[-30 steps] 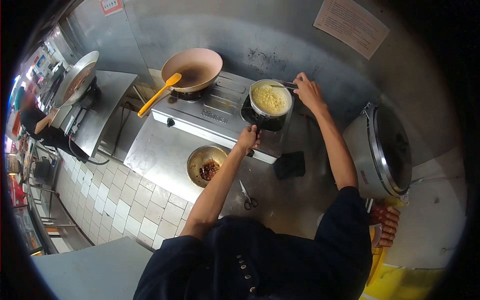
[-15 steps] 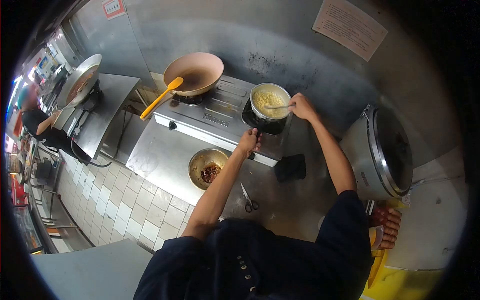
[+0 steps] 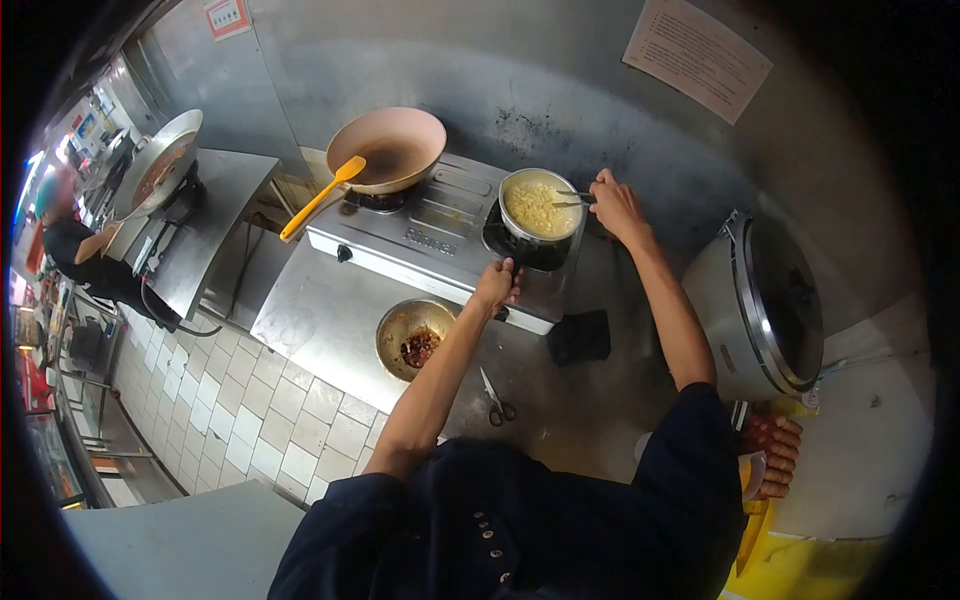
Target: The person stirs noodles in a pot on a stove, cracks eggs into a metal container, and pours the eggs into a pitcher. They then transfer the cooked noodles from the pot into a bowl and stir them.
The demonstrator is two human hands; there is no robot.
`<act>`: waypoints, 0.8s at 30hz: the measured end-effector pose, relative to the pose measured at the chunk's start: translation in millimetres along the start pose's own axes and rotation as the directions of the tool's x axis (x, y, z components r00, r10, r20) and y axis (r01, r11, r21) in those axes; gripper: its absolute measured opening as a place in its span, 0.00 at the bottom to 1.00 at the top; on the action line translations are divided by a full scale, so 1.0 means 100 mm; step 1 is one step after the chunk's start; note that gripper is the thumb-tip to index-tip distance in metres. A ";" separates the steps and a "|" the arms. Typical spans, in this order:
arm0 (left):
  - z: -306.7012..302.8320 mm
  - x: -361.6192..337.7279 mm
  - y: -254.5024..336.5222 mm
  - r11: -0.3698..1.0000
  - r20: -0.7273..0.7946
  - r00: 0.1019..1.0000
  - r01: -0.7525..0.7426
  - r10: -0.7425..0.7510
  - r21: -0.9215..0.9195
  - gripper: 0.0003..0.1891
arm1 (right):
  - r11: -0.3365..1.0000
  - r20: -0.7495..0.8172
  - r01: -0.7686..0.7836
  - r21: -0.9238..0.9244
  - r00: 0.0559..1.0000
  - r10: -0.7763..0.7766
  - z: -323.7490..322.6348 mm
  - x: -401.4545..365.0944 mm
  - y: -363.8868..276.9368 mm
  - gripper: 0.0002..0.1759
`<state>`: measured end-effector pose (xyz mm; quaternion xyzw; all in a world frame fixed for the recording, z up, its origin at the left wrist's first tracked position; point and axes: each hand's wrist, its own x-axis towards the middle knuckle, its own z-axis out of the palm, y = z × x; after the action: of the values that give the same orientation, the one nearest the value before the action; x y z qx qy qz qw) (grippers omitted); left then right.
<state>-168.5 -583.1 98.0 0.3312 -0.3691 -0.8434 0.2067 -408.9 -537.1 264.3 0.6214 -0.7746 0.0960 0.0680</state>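
Note:
My left hand (image 3: 497,286) is closed around the black handle of a small saucepan (image 3: 509,184), which sits on the right burner of the gas stove (image 3: 428,243). Pale yellow, noodle-like food (image 3: 537,208) in cloudy liquid fills much of the pan. My right hand (image 3: 618,210) grips metal tongs (image 3: 572,204) from the right side. Their two prongs are spread apart and reach over the pan's right rim, with nothing visible between them. Below the stove, a metal bowl (image 3: 392,330) holds a dark red-brown mixture, partly behind my left forearm.
A wide pan (image 3: 425,130) with a yellow spatula (image 3: 322,198) rests on the left burner. Scissors (image 3: 497,400) and a black cloth (image 3: 580,336) lie on the counter. A large lidded cooker (image 3: 735,310) stands right. Another person (image 3: 75,240) works by a wok at far left.
My right hand has shifted slightly right and up, drawing the tongs back toward the pan's rim. Their prongs now show spread apart. My left hand stays on the handle.

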 end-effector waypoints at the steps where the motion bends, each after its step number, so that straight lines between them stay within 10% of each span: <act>1: 0.00 0.00 0.01 1.000 -0.001 1.000 0.003 -0.003 -0.003 0.17 | 0.999 -0.007 0.004 -0.049 1.000 -0.005 0.02 0.02 -0.03 0.14; 10: -0.04 0.08 -0.05 0.998 -0.002 1.000 -0.015 0.015 0.054 0.17 | 0.995 0.199 0.041 0.088 0.978 -0.058 0.56 0.18 -0.19 0.14; 24: -0.02 0.04 -0.01 1.000 0.024 1.000 0.008 -0.007 -0.019 0.16 | 0.941 -0.229 0.047 0.335 0.973 0.033 0.10 0.10 0.28 0.07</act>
<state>-169.8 -586.0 93.9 0.3203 -0.3622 -0.8517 0.2021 -438.5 -543.0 255.4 0.6113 -0.7310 0.2989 0.0502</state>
